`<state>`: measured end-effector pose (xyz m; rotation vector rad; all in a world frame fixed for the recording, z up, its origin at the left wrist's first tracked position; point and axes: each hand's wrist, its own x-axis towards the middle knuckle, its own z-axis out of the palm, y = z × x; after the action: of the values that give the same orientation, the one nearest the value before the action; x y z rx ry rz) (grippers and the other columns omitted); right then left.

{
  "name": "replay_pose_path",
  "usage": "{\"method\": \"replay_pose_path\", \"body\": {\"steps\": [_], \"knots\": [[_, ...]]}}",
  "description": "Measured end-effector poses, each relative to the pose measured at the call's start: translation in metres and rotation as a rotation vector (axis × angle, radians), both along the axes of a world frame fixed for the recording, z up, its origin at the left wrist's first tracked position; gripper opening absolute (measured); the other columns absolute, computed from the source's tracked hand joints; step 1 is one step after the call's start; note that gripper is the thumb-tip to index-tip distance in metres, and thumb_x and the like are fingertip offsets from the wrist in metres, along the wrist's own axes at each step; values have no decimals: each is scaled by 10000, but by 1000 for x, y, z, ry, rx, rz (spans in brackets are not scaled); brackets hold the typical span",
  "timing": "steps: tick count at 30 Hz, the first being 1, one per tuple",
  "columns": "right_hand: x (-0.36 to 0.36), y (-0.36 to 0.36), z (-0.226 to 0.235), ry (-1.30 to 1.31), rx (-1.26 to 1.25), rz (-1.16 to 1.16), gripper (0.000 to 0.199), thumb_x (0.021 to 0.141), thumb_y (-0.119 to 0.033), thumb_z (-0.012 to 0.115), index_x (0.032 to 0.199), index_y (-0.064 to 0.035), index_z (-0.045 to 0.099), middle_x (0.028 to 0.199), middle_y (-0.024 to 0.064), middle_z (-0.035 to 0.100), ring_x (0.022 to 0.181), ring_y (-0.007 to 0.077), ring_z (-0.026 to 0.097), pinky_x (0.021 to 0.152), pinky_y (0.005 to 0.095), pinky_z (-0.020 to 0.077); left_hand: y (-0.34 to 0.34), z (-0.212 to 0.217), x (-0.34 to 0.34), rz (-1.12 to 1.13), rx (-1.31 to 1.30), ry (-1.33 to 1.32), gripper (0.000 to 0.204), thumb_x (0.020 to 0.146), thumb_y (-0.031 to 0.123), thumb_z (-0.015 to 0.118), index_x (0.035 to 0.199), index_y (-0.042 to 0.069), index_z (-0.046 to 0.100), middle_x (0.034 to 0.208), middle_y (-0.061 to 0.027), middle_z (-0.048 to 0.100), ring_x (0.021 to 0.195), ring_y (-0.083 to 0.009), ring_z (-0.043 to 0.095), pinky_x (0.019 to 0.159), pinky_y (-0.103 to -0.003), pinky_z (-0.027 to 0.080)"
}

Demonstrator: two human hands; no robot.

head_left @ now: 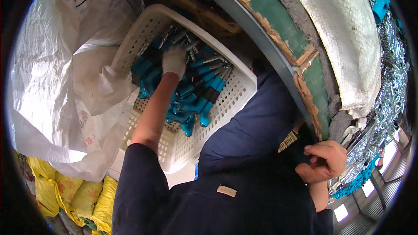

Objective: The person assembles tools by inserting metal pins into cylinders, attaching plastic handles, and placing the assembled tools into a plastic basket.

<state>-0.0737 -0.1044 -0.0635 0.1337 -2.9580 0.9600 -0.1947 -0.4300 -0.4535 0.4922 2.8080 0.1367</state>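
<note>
Head view, left hand: white-gloved left hand (174, 60) at upper centre of frame, reaching down into the white perforated basket (235, 98); fingers curled over the metal shafts of the tools, exact pinch not discernible under the glove.
Head view, tools: blue-handled screwdrivers (193, 95) heaped inside the basket, centre of frame; handles blue and black, bare metal shafts pointing toward upper right; several directly under and touching the gloved hand.
Head view, basket: tilted, long side running from upper left to centre right, sitting just below the table edge (265, 45).
Head view, right hand: bare right hand (324, 161) at lower right of frame, fingers bent inward into a loose fist against dark blue clothing (244, 178); nothing visibly held.
Head view, sacks: large white woven sack (56, 82) filling left of frame, touching the basket's left rim; yellow sacks (82, 200) at lower left.
Head view, table: worn green top with silvery woven cover (344, 39) at upper right.
Head view, far right: mass of shiny metal parts (392, 74) with some blue pieces, along right rim of frame.
</note>
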Motion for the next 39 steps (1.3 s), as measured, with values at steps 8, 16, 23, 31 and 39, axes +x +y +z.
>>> {"method": "replay_pose_path", "body": {"steps": [8,16,23,31,39], "knots": [[7,6,2,-68,14,-5,487,507,-471,888,748,-95,693,575,15,589,461,168,533,459,262,412,79,-65,-25,82,-160,-356,301,852,170,536,1121,106,656,1144,-108,623,1098,-272,576,952,-427,448],[14,7,7,-100,85,-48,523,472,-503,882,750,-98,703,614,35,604,489,197,546,476,286,417,9,-29,-84,281,1,-193,415,937,274,477,1307,97,541,1301,-157,557,1156,-342,570,959,-449,476],[13,9,8,-96,133,-45,528,460,-520,881,728,-104,697,604,30,598,490,199,552,478,281,409,34,-81,-115,265,-112,-54,547,896,411,518,1377,153,483,1409,-106,482,1288,-306,461,1045,-419,402],[-1,7,17,-168,145,55,526,474,-492,905,773,-122,681,611,17,608,505,192,576,490,290,434,4,-52,-126,225,-4,-161,596,886,476,514,1372,132,489,1394,-131,493,1272,-326,476,1029,-425,412],[-1,7,7,-134,102,93,486,620,-513,831,787,-83,676,602,17,580,479,176,539,485,291,416,-19,62,-98,387,17,-359,657,875,541,499,1346,84,509,1332,-186,532,1236,-355,504,1005,-442,420]]}}
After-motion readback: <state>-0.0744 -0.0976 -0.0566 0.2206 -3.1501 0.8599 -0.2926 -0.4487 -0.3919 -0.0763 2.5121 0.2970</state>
